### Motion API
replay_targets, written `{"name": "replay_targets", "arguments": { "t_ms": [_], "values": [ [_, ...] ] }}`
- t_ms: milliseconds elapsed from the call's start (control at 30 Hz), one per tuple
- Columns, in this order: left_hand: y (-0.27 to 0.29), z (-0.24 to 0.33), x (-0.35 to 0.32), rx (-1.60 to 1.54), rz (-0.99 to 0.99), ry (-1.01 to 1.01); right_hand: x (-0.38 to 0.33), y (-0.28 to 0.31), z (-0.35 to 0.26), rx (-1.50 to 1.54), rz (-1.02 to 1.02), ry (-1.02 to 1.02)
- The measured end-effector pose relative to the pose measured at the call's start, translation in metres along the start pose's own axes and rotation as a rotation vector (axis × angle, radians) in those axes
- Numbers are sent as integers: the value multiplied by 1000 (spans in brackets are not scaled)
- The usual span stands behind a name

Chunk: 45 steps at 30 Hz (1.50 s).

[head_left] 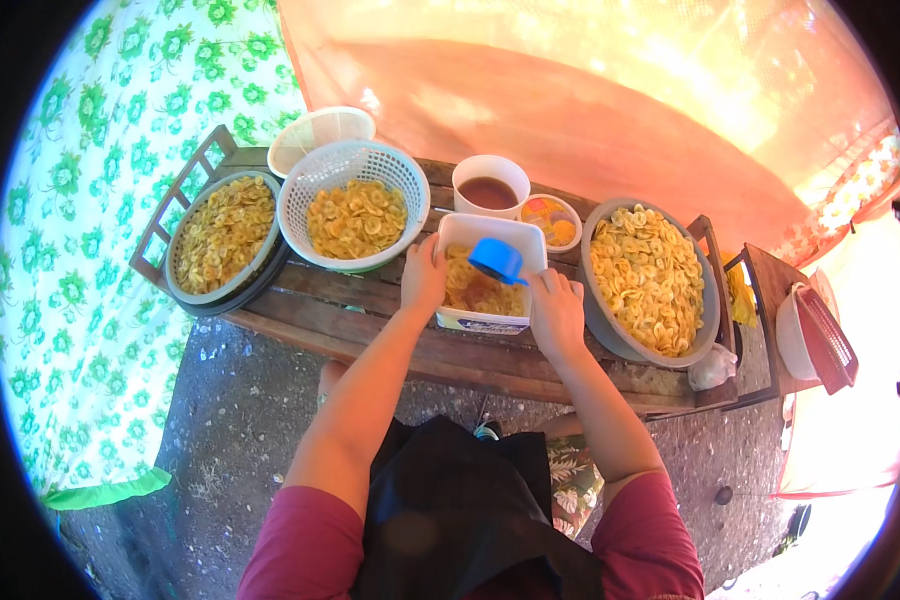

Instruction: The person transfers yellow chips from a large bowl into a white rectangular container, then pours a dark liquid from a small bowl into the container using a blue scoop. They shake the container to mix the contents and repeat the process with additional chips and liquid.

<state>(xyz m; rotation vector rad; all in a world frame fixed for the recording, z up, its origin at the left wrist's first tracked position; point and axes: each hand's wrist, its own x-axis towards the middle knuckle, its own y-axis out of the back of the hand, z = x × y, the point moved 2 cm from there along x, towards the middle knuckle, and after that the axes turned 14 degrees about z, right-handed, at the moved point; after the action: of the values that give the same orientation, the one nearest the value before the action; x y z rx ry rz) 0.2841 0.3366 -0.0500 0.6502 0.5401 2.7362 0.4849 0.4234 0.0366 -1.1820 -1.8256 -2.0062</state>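
A person in maroon sleeves and a black apron works at a slatted wooden table (310,322), the left hand (425,275) gripping the left rim of a white rectangular plastic tub (460,318), the right hand (557,312) closed on the handle of a blue plastic scoop (496,261). The scoop is tilted over the tub's opening; whether anything is in it cannot be told. Thin yellow slices fill the lower part of the tub, whose near wall carries a printed label with dark-blue lettering, too small to read surely.

With the tub as the clock's centre, a round white plastic bucket (490,166) of brown liquid stands close by at 12 o'clock. At about 2 o'clock is a round container (550,220) with a yellow printed top, its wording unclear. A large grey basin (710,310) heaped with yellow slices sits at 3 o'clock, a knotted clear plastic bag (713,367) near its edge at 4. A pale perforated plastic basket (300,210), partly filled with slices, stands at 10 o'clock; another grey basin (192,292), full of browner slices, lies beyond it toward 9.
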Motion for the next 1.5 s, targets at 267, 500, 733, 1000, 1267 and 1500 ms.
{"name": "replay_targets", "arguments": {
  "t_ms": [267,500,733,1000,1267,1500],
  "values": [
    [3,5,1,-49,-63,108,47,-27,52,442,-9,-676],
    [6,7,-1,-90,-44,73,128,-108,68,101,110,-474],
    [13,15,2,-96,-139,184,143,-175,61,-227,-48,-169],
    [9,10,1,-99,-61,86,131,-172,68,-59,-119,-391],
    [12,14,1,-87,-110,154,133,-164,68,-75,-93,-275],
    [12,14,1,-69,-113,123,134,-171,63,-153,-54,-133]
  ]
}}
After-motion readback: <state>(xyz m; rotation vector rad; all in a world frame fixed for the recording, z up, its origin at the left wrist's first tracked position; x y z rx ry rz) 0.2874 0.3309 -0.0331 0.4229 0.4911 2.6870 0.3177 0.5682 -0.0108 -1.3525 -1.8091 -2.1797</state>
